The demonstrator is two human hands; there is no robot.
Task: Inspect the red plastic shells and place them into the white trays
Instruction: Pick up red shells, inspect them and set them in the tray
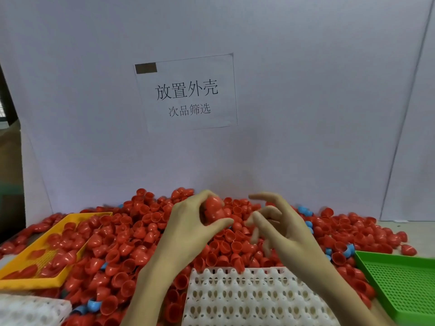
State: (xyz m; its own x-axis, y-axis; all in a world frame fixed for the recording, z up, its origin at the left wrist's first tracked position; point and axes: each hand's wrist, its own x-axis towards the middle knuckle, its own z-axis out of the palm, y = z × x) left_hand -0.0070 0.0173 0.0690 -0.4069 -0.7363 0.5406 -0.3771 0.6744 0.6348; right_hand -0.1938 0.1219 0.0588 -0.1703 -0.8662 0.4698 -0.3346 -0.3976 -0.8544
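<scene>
Shell [213,209] sits in your left hand [190,222], raised above the pile [141,234] and just beyond the white tray [247,297]. Your left fingers curl over its top while the thumb presses from below, so they are clamped on it. The shell is glossy red, rounded and smooth, its dome facing you; whether its rim is sound cannot be told. Your right hand [280,222] hovers just beside it with the fingers apart and loosely bent, holding nothing; its lower fingertips are blurred. Both forearms reach in over the tray. Red shells cover the counter, with a few blue pieces among them. A yellow tray [30,282] on the left holds some shells, and a green tray [400,285] lies on the right.
</scene>
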